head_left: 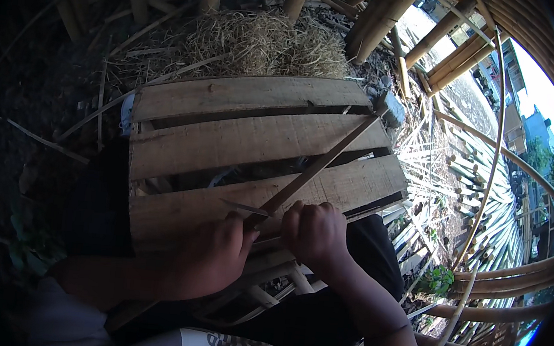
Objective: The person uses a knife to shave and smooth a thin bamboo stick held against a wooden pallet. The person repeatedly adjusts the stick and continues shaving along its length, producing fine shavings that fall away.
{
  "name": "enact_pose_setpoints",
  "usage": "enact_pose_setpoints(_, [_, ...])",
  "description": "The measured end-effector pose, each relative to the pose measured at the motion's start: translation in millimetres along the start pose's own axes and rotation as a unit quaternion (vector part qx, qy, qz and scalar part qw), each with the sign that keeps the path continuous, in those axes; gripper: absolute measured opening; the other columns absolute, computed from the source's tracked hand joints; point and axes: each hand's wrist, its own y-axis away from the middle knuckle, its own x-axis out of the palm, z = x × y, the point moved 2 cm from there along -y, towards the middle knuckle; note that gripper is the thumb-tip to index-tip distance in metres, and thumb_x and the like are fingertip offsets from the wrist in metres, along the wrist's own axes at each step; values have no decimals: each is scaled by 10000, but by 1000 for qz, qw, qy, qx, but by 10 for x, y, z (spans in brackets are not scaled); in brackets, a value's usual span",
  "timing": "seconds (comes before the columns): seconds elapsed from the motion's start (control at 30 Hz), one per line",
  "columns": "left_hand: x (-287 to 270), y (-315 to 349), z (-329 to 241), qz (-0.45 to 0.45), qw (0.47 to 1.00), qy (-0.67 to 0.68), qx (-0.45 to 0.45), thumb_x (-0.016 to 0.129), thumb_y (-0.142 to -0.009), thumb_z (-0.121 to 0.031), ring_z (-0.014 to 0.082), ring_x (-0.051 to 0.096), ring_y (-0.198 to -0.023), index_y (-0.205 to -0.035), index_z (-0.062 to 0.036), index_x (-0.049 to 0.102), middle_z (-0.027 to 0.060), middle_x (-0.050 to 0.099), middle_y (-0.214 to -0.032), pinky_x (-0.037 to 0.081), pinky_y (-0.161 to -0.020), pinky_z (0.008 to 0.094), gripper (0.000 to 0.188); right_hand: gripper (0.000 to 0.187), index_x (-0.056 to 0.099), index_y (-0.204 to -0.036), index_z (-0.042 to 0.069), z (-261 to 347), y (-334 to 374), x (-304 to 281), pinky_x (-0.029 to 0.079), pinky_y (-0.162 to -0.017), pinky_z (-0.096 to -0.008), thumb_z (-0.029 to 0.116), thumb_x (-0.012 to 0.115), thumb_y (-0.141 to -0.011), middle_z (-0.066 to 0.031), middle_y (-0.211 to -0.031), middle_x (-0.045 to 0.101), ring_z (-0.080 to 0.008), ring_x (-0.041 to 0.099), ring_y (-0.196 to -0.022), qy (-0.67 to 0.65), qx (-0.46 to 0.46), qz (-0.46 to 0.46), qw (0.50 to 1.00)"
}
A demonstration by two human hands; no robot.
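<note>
A long, flat brown bamboo strip (pixel 320 163) runs slantwise over a slatted wooden crate (pixel 253 144), its far end near the crate's far right corner. My left hand (pixel 213 256) is closed around the strip's near part; its lower end passes under my left forearm. To the right of the strip, my right hand (pixel 314 235) is closed in a fist on a knife, whose handle the fingers hide. The knife's thin blade (pixel 245 207) points left and lies across the strip, just beyond my left thumb.
Dry shavings (pixel 268 44) are heaped behind the crate. A pale block (pixel 393 111) sits at its far right corner. Bamboo posts (pixel 379 24) stand at the back, and many cut bamboo poles (pixel 503 219) lie outside to the right. A thin bent pole (pixel 492 159) rises on the right.
</note>
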Motion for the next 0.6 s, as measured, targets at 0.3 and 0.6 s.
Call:
enact_pose_setpoints(0.3, [-119, -11, -53, 48, 997, 35, -41, 473, -1081, -268, 419, 691, -680, -978, 35, 557, 236, 660, -725, 549, -617, 484, 330, 390, 551, -558, 56, -256, -36, 104, 471, -460, -475, 131, 548, -941, -180, -487, 539, -382, 563, -423, 45, 52, -75, 995])
enact_pose_setpoints(0.6, [-19, 21, 4, 22, 999, -21, -26, 502, -1069, -241, 410, 690, -669, -1012, 33, 551, 229, 657, -721, 548, -631, 499, 284, 357, 559, -572, 34, 240, 91, 33, 439, -425, -478, 104, 579, -922, -166, -459, 499, -369, 547, -411, 29, 46, 20, 998])
